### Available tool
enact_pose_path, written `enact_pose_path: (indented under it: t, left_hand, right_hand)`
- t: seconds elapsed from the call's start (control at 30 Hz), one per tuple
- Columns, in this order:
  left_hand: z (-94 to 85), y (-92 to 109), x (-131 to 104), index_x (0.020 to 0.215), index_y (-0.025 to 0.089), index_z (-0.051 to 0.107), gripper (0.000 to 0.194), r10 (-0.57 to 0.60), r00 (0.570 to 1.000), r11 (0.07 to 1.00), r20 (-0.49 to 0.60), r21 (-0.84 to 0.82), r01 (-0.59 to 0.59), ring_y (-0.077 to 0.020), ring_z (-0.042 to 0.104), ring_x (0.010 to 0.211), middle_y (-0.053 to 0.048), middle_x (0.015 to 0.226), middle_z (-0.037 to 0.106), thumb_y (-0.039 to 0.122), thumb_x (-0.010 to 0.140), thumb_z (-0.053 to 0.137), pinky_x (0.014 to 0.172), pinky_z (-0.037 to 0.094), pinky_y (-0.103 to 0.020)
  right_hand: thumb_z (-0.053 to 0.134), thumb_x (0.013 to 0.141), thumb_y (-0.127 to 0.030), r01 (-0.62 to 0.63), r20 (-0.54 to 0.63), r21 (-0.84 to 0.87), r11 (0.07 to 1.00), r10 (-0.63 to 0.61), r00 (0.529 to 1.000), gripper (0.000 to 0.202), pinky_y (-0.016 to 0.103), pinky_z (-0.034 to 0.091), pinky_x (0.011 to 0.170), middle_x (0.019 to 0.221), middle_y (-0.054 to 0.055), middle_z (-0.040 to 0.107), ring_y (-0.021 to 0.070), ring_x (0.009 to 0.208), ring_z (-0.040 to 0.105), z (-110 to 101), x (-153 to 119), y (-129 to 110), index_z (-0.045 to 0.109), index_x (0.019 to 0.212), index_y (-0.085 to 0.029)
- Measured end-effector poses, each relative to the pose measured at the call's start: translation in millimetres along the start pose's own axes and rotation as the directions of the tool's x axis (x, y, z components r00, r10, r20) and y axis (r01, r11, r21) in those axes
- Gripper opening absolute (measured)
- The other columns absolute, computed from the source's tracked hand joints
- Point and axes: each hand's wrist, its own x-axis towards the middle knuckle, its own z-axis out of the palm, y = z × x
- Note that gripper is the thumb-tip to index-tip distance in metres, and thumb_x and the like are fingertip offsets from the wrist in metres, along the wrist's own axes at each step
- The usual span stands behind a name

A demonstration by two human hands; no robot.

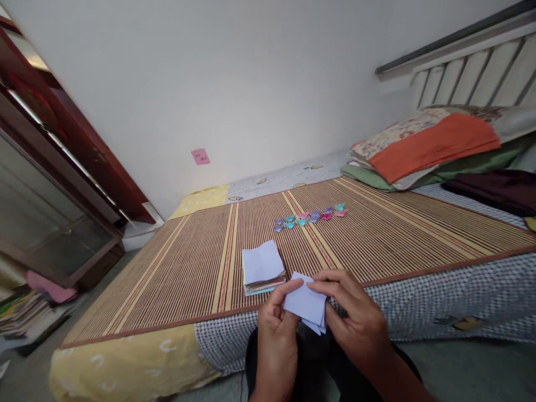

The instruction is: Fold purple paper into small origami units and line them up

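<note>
Between my two hands, in front of the bed's near edge, is a folded pale lavender paper [307, 301] with several layers fanned at its lower corner. My left hand [278, 329] grips its left side, thumb or finger on the upper face. My right hand [355, 318] pinches its upper right edge, with other fingers behind it. Just beyond my left hand, a stack of square papers [263, 263] lies on the striped mat [201, 257], lavender on top. Farther back, small folded paper pieces [314, 216] in purple, teal and pink stand in two rows.
Folded bedding [435, 146] with an orange cloth is piled at the back right, beside a dark cloth [494, 190]. A pink note [200, 156] is on the wall. A cabinet [50, 218] stands at the left, with books [25, 315] below.
</note>
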Motion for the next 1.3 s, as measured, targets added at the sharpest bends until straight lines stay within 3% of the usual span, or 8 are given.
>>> enact_pose_path:
  t: [0.33, 0.53, 0.63, 0.73, 0.8, 0.9, 1.13, 1.3]
  left_hand:
    - [9.1, 9, 3, 0.12, 0.02, 0.073, 0.05, -0.095, 0.992, 0.971, -0.082, -0.226, 0.075, -0.0142, 0.068, 0.083, -0.005, 0.104, 0.074, 0.015, 0.071, 0.08, 0.076, 0.052, -0.021]
    - [5.2, 23, 0, 0.132, 0.021, 0.068, 0.066, -0.16, 0.987, 0.919, 0.009, -0.365, 0.152, -0.0188, 0.07, 0.094, -0.008, 0.108, 0.073, 0.022, 0.068, 0.086, 0.082, 0.055, -0.026]
    - [3.0, 14, 4, 0.137, 0.021, 0.062, 0.075, -0.101, 0.99, 0.954, -0.095, -0.29, 0.07, -0.0133, 0.069, 0.073, -0.002, 0.087, 0.072, 0.025, 0.068, 0.091, 0.067, 0.052, -0.02]
    - [1.8, 4, 6, 0.142, 0.023, 0.057, 0.076, -0.03, 0.992, 0.983, -0.125, -0.185, 0.006, -0.013, 0.068, 0.066, 0.001, 0.08, 0.071, 0.031, 0.073, 0.088, 0.064, 0.051, -0.021]
    - [1.5, -1, 5, 0.14, 0.024, 0.059, 0.068, 0.001, 0.995, 0.993, -0.101, -0.114, -0.012, -0.0153, 0.07, 0.073, -0.003, 0.09, 0.074, 0.034, 0.078, 0.085, 0.067, 0.053, -0.023]
    - [1.0, -3, 4, 0.12, 0.021, 0.07, 0.044, 0.038, 0.996, 0.998, -0.081, -0.056, -0.043, -0.0166, 0.07, 0.077, -0.005, 0.097, 0.076, 0.036, 0.081, 0.082, 0.069, 0.052, -0.023]
    - [-4.3, -4, 5, 0.1, 0.015, 0.077, 0.031, -0.017, 0.999, 0.999, -0.034, 0.048, 0.018, -0.014, 0.06, 0.064, -0.004, 0.08, 0.074, 0.043, 0.089, 0.074, 0.064, 0.047, -0.024]
    - [-0.6, 3, 1, 0.103, 0.019, 0.08, 0.029, 0.132, 0.99, 0.933, 0.054, 0.329, -0.143, -0.0197, 0.063, 0.075, -0.006, 0.087, 0.075, 0.043, 0.094, 0.066, 0.071, 0.048, -0.028]
  right_hand:
    - [0.048, 0.091, 0.003, -0.002, 0.152, 0.016, 1.0, 0.0, 0.988, 0.039, 0.04, 0.057, 0.088, 0.116, 0.012, 0.064, 0.0239, 0.107, 0.065, 1, -4, 2, 0.073, 0.11, -0.021]
    - [0.046, 0.092, 0.0, -0.021, 0.227, 0.037, 0.999, 0.012, 0.974, 0.045, 0.044, 0.055, 0.097, 0.128, 0.013, 0.064, 0.0258, 0.118, 0.062, -2, -6, 4, 0.073, 0.119, -0.023]
    - [0.047, 0.092, -0.004, -0.071, 0.273, 0.102, 0.992, 0.041, 0.961, 0.044, 0.044, 0.054, 0.099, 0.132, 0.011, 0.066, 0.0262, 0.119, 0.063, -5, -5, 1, 0.073, 0.12, -0.025]
    - [0.051, 0.096, -0.016, -0.316, 0.204, 0.216, 0.924, 0.274, 0.94, 0.03, 0.039, 0.056, 0.094, 0.119, 0.009, 0.072, 0.0248, 0.111, 0.068, -6, -4, 2, 0.072, 0.116, -0.024]
    - [0.057, 0.098, -0.027, -0.516, 0.231, 0.293, 0.805, 0.465, 0.855, 0.018, 0.033, 0.058, 0.083, 0.102, 0.007, 0.075, 0.0227, 0.095, 0.072, -4, -3, 3, 0.073, 0.105, -0.022]
    - [0.068, 0.093, -0.036, -0.661, 0.319, 0.367, 0.655, 0.579, 0.751, 0.017, 0.028, 0.057, 0.069, 0.082, 0.004, 0.073, 0.0198, 0.076, 0.071, 0, -4, 5, 0.072, 0.091, -0.02]
    - [0.068, 0.092, -0.03, -0.561, 0.242, 0.356, 0.747, 0.506, 0.828, 0.014, 0.027, 0.052, 0.069, 0.077, 0.001, 0.068, 0.0173, 0.074, 0.066, -4, 0, 7, 0.07, 0.082, -0.021]
    - [0.069, 0.091, -0.029, -0.567, 0.378, 0.33, 0.755, 0.445, 0.812, 0.01, 0.028, 0.052, 0.072, 0.085, 0.003, 0.072, 0.0183, 0.079, 0.067, -11, 12, 9, 0.077, 0.092, -0.022]
